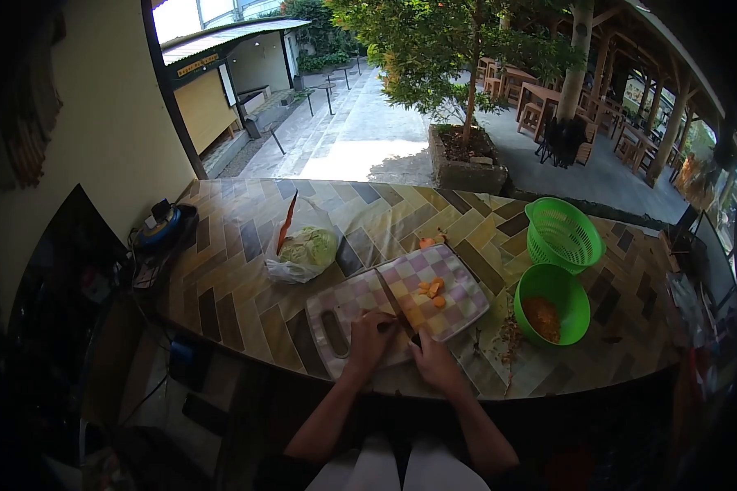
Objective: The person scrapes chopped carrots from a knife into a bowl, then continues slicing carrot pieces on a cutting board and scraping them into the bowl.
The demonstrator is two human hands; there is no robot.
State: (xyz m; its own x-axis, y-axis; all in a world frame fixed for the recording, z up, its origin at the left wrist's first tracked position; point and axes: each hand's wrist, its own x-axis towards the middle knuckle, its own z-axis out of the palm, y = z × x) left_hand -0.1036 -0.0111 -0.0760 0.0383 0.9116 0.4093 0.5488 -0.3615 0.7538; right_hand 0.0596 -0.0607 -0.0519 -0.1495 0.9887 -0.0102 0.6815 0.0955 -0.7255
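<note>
My right hand [436, 361] is closed around the dark handle of a knife [395, 301]. The blade points away from me across a checkered cutting board [356, 299]. My left hand [370, 337] rests on the board to the left of the blade, fingers curled; whatever they hold is hidden. Several orange slices [436, 290], looking like carrot, lie on the board right of the knife. Beyond the board is a pale green cabbage [313, 248] in a clear plastic bag [291, 272]. A long reddish-orange strip [287, 221] sticks up at the bag's left side.
On the right stand a green strainer basket [563, 236] and a green bowl [577, 307] with orange contents [542, 319]. Small scraps [509, 340] lie beside the bowl. A patterned table [246, 311] carries everything. Dark items [157, 229] sit at its left end, near the wall.
</note>
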